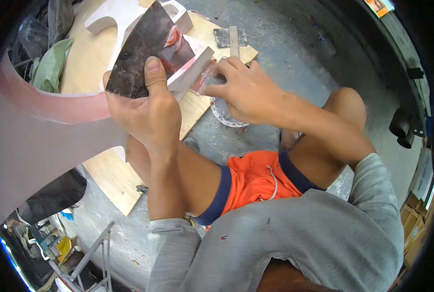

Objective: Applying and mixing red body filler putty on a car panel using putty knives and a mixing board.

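Observation:
My left hand (151, 109) grips a dark, stained flat plate (134, 58), its thumb lying on top. A lump of pinkish-red putty (175, 38) sits near the plate's right edge. My right hand (248, 90) is closed, fingers curled round a putty scraper (203, 79) smeared with red; its handle is mostly hidden. Between the hands a pale grey, straight-edged strip (193, 73) slants beside the plate. A large curved white piece (46, 136) with a pink-coated rim (76, 108) stands at the left, close to my left hand.
Below my right hand is a round tub (226, 119) with a smeared rim. Another scraper (234, 41) rests at the edge of the plywood board (115, 182). White cut-out shapes (115, 17) lie on the board. A metal frame (93, 253) stands at lower left; a plastic bottle (324, 39) lies on the floor.

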The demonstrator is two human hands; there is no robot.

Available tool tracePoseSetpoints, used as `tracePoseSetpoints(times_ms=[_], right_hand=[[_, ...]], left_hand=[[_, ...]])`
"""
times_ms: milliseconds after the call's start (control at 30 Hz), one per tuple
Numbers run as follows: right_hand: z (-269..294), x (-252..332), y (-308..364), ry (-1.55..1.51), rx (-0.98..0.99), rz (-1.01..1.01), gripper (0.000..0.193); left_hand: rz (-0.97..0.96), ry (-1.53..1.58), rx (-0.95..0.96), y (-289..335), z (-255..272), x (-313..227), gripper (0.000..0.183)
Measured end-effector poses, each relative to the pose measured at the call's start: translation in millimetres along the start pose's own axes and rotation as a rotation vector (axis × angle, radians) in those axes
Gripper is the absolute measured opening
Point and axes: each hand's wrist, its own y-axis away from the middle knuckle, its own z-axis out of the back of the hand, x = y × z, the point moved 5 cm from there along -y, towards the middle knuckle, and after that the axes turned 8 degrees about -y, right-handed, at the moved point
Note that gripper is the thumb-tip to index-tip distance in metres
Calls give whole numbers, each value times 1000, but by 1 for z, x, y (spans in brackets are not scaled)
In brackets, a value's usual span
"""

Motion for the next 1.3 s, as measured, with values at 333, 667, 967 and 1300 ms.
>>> tracePoseSetpoints(times_ms=[333, 667, 967, 1300], right_hand=[[49, 19, -18, -40, -222, 60, 38], [97, 19, -9, -109, -377, 101, 53], [56, 4, -9, -52, -166, 16, 40], [72, 5, 4, -245, -283, 116, 56]], left_hand=[[-1, -167, 135, 0, 1, 11, 21], [-8, -117, 125, 6, -6, 4, 19], [-33, -84, 147, 12, -14, 9, 24], [298, 446, 100, -16, -2, 25, 34]])
